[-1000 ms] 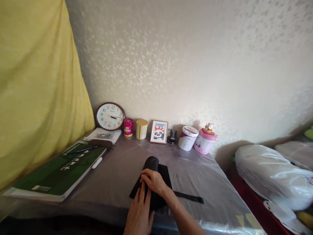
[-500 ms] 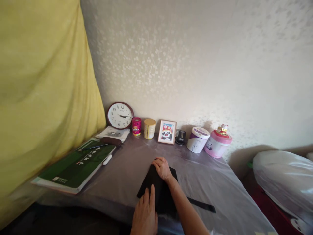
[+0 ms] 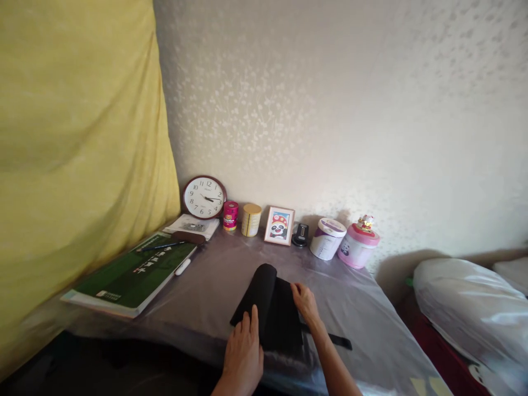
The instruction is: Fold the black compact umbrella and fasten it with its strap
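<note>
A black folded piece of soft, cloth-like material [image 3: 284, 313] lies near the front edge of the table, its left part curled over into a loose roll. My left hand [image 3: 244, 349] rests on the lower left of it, fingers stretched out. At the upper right edge, my right hand [image 3: 304, 302] has its thumb and fingers closed on the black material. A narrow black strap [image 3: 340, 341] sticks out to the right beneath my right forearm.
A green pad [image 3: 132, 272] with a pen and brown case lies left, a white marker [image 3: 182, 267] beside it. Along the wall stand a clock [image 3: 205, 197], pink tin [image 3: 230, 215], yellow tin [image 3: 251, 221], panda picture frame [image 3: 279, 226], black device [image 3: 301, 235], white tub [image 3: 327, 240] and pink tub [image 3: 357, 247].
My right hand has shifted from the top of the black material to its right edge. The left part now stands up in a curl. My left hand stays on the lower left.
</note>
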`<state>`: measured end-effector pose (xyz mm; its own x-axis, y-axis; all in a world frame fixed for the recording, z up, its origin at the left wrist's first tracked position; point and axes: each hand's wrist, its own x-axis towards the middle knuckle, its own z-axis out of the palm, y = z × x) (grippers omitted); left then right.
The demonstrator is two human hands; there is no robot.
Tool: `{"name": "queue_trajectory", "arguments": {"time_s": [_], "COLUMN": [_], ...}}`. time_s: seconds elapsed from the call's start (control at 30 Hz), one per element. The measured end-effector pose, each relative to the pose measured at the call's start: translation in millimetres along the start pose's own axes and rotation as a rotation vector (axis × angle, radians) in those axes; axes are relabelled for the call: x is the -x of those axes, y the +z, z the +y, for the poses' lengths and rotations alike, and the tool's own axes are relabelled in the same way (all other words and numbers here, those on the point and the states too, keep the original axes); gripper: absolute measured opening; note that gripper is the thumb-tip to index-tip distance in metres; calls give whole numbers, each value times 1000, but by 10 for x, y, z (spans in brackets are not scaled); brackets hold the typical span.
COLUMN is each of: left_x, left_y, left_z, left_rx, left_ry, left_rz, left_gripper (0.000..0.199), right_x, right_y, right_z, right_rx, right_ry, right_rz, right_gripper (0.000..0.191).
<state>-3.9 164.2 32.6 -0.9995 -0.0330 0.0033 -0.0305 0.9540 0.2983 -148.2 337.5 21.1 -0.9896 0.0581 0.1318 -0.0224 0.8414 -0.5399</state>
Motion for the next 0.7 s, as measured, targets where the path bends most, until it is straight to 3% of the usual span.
{"name": "queue_trajectory", "arguments": {"time_s": [0.27, 0.4, 0.57, 0.7], "left_x": [12, 14, 6, 2], "left_y": [-15, -37, -12, 14], "left_z": [10, 2, 2, 3], "left_rx": [39, 52, 65, 69], "left_ry": [6, 0, -5, -4], "left_rz": [52, 59, 69, 76], "left_gripper": [71, 74, 76, 75], "right_x": [142, 119, 111, 76], "right_y": [-7, -2, 10, 70], "right_z": [-80, -178, -480, -756], "right_rx": [-193, -363, -657, -685], "right_ry": [79, 106, 113, 95], "right_rz": [-15, -117, -213, -257], "right_gripper": [45, 32, 26, 22]}}
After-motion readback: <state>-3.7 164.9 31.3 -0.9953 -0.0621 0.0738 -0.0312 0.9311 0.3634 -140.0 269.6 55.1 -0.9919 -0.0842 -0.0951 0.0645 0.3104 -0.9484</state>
